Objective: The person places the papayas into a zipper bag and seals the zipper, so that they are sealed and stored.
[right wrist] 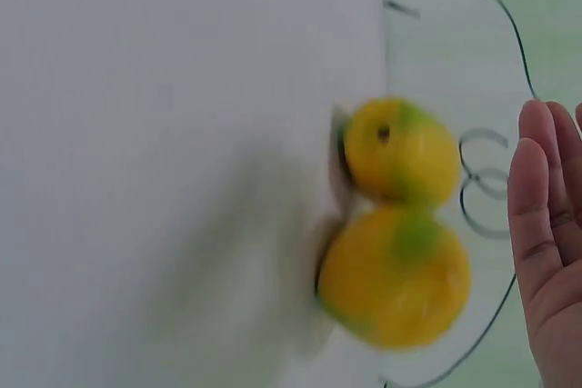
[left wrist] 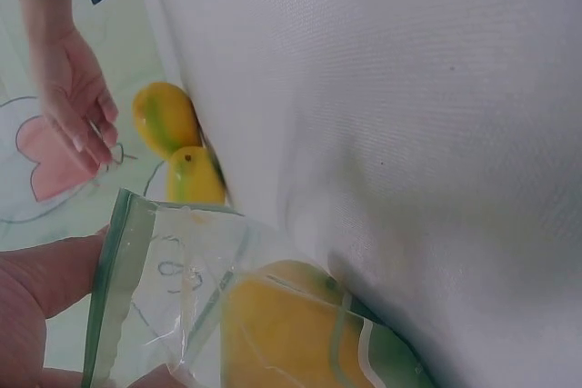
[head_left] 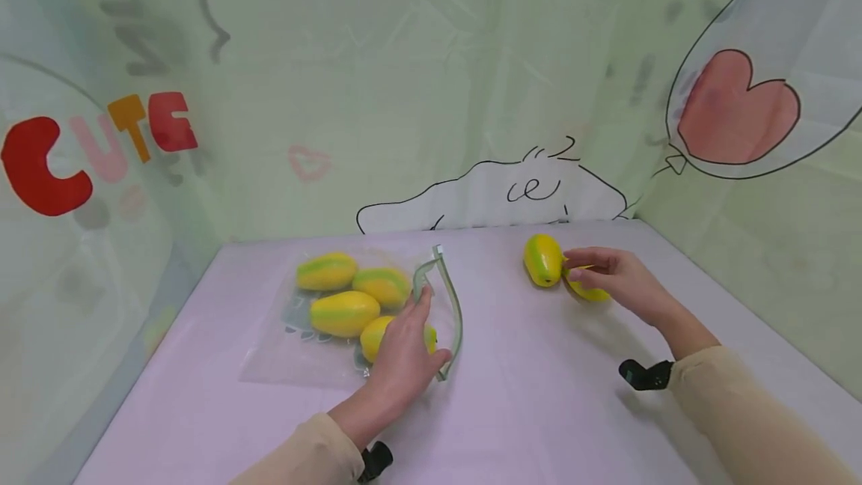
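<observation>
A clear zip bag (head_left: pixel 269 354) with a green zip edge lies on the table, with several yellow-and-green papayas (head_left: pixel 345 313) inside. At the bag's mouth, my left hand (head_left: pixel 404 350) holds the zip edge, thumb and fingers apart; part of one papaya is hidden beneath it. In the left wrist view, the zip edge (left wrist: pixel 116 270) runs beside the thumb. Two loose papayas (head_left: pixel 542 260) touch each other at the back right. Just above them hovers my right hand (head_left: pixel 622 279), fingers extended and holding nothing. The right wrist view shows a gap between the hand (right wrist: pixel 555 252) and the papayas (right wrist: pixel 400 279).
The pale purple table (head_left: pixel 525 395) meets hanging printed curtains (head_left: pixel 404 96) at the back and both sides. A black wrist device (head_left: pixel 645 375) sits at the right sleeve, another (head_left: pixel 376 461) at the left sleeve.
</observation>
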The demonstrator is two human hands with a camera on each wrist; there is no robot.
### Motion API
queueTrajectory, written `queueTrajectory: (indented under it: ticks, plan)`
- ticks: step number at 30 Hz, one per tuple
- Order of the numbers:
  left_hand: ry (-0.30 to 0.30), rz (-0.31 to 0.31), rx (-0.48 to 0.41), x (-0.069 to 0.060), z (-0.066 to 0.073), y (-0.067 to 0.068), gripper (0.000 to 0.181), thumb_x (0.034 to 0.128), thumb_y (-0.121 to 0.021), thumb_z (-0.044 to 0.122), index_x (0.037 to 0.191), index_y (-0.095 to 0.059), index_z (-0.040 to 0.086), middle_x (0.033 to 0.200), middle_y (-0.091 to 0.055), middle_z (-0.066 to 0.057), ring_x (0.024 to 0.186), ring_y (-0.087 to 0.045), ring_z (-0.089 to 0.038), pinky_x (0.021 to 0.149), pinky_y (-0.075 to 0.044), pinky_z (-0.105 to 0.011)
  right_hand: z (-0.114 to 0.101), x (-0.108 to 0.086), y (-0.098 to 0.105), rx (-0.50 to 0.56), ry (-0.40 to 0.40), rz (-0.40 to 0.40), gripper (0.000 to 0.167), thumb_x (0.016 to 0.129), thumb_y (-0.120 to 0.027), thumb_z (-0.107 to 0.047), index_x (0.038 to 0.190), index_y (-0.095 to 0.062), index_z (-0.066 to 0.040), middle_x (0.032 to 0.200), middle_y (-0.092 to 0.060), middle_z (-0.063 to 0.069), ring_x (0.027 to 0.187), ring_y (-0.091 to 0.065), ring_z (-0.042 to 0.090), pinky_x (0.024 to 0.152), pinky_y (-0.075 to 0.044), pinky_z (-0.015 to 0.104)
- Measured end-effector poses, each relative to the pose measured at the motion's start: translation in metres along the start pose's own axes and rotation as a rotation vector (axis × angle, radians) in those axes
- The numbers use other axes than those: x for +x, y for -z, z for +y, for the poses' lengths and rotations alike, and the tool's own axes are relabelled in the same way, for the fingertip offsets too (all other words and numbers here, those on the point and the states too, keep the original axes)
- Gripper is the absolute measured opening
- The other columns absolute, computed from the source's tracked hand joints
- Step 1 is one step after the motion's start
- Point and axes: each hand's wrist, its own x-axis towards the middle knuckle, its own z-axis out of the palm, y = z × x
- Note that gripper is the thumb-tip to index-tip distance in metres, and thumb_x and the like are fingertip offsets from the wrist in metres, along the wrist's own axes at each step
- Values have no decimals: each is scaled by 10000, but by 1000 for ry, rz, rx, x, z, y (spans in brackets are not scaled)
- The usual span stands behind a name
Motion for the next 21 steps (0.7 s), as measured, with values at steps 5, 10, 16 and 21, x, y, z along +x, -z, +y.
queueTrajectory:
  ticks: [5,10,16,21]
  plan:
    - [7,-6,-9,0,0,1,930,760,-877,28,1547,-384,-26,1579,-414,-270,1431,-465,-416,1116,-457,-493,25,-6,23,-30,-94,69,637,1032,-575,-438,1535,-439,-71,1529,-500,215,1008,-559,-101,1087,-471,544]
    - [5,-13,-2,1,0,0,931,764,-875,32,1550,-378,-27,1581,-411,-270,1433,-465,-412,1120,-453,-491,39,-8,30,3,-142,102,703,1045,-530,-466,1578,-348,-44,1558,-429,267,1047,-608,-30,1122,-366,684]
    - [7,-13,-6,2,-1,0,927,766,-873,32,1549,-380,-28,1581,-415,-265,1437,-462,-405,1126,-446,-490,41,-5,24,-55,-159,167,700,1056,-513,-445,1576,-331,-13,1568,-383,305,1357,-443,464,1110,-388,676]
    - [5,-16,-12,2,-1,0,920,772,-868,32,1548,-379,-31,1582,-419,-255,1439,-460,-402,1135,-438,-497,46,0,14,-149,-166,214,721,1036,-558,-442,1554,-353,16,1545,-374,346,1381,-375,537,1095,-398,685]
